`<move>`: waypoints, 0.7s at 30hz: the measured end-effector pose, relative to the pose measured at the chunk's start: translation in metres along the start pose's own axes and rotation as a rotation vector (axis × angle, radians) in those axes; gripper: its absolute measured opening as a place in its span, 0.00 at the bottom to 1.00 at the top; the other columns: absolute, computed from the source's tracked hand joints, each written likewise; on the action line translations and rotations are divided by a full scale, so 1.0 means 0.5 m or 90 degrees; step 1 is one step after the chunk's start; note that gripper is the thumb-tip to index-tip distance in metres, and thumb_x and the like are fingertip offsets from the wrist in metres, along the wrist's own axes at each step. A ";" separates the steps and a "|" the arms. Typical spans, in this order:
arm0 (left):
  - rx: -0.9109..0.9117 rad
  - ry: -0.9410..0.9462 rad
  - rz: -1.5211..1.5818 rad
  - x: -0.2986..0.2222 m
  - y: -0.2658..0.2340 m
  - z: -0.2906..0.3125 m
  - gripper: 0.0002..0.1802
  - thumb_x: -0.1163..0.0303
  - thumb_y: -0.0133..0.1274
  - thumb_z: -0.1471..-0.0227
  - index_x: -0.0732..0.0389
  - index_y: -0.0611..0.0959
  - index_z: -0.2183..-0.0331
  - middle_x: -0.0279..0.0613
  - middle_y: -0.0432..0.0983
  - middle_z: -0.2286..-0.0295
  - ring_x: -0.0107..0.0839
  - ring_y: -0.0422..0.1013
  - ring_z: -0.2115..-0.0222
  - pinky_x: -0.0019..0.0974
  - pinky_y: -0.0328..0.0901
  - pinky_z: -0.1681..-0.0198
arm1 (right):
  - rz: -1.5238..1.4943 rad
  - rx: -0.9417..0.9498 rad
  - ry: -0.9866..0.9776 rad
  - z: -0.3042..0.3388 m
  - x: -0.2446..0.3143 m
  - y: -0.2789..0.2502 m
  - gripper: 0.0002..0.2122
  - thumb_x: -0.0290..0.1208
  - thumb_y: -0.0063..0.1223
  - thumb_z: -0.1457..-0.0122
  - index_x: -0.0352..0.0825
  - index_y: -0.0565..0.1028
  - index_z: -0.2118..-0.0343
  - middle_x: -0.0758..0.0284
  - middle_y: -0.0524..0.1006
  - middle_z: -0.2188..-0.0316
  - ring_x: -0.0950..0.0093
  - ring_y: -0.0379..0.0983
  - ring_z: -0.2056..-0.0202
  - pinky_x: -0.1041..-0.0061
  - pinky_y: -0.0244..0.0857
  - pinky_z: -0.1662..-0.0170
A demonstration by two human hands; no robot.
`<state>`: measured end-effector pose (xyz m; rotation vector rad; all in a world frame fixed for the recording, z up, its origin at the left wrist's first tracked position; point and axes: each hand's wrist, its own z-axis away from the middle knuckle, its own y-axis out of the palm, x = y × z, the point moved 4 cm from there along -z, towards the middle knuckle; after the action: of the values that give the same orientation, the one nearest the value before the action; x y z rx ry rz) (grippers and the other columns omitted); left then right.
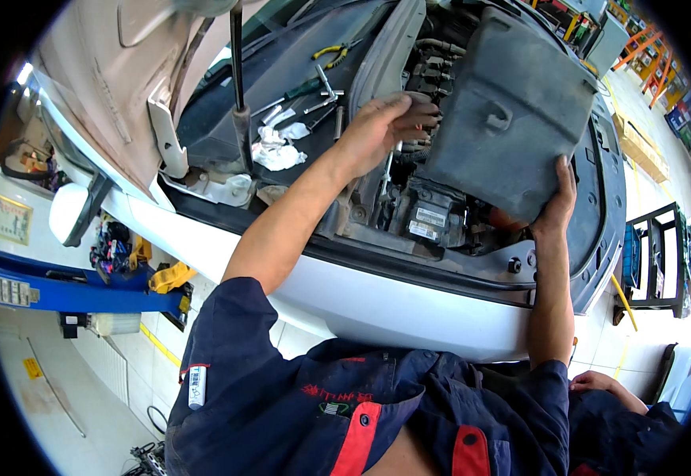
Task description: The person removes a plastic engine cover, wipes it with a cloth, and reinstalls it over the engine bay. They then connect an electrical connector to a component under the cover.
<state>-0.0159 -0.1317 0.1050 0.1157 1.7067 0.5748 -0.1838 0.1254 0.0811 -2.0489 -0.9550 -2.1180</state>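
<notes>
A large dark grey plastic engine cover sits tilted over the engine bay of a white car. My right hand grips its near right corner, with the thumb on top and the other fingers hidden beneath. My left hand is by the cover's left side, above exposed engine parts. Its fingers are stretched out and it holds nothing that I can see. Below the cover's near edge lies a black box with white labels.
Pliers with yellow handles, a T-shaped wrench and crumpled white tissue lie at the windscreen base. A prop rod stands beside the raised bonnet. Another person's hand shows at lower right. A black cart stands beyond.
</notes>
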 end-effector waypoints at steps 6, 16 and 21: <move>-0.230 0.069 -0.160 -0.033 -0.064 -0.001 0.14 0.67 0.40 0.37 0.62 0.79 0.61 0.39 0.79 0.65 0.28 0.75 0.65 0.34 0.69 0.60 | -0.055 -0.040 0.026 -0.021 -0.014 -0.030 0.29 0.48 0.51 0.41 0.33 0.63 0.42 0.61 0.72 0.49 0.66 0.71 0.49 0.65 0.65 0.45; -0.060 -0.011 0.113 0.010 -0.005 0.012 0.29 0.43 0.43 0.40 0.56 0.70 0.49 0.40 0.72 0.54 0.29 0.71 0.57 0.33 0.67 0.58 | 0.022 0.078 0.074 -0.008 -0.036 -0.004 0.28 0.48 0.53 0.43 0.31 0.67 0.46 0.61 0.73 0.53 0.67 0.71 0.52 0.67 0.66 0.48; -0.019 -0.052 0.059 -0.025 0.018 0.044 0.41 0.39 0.50 0.47 0.62 0.66 0.45 0.45 0.70 0.49 0.35 0.67 0.47 0.44 0.63 0.43 | 0.134 0.174 0.124 0.035 -0.032 0.037 0.29 0.46 0.55 0.44 0.29 0.68 0.45 0.60 0.73 0.53 0.69 0.71 0.53 0.72 0.65 0.49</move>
<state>0.0055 -0.1219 0.1179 0.1953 1.6193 0.6566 -0.1582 0.1122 0.0725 -1.6975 -0.8980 -1.9168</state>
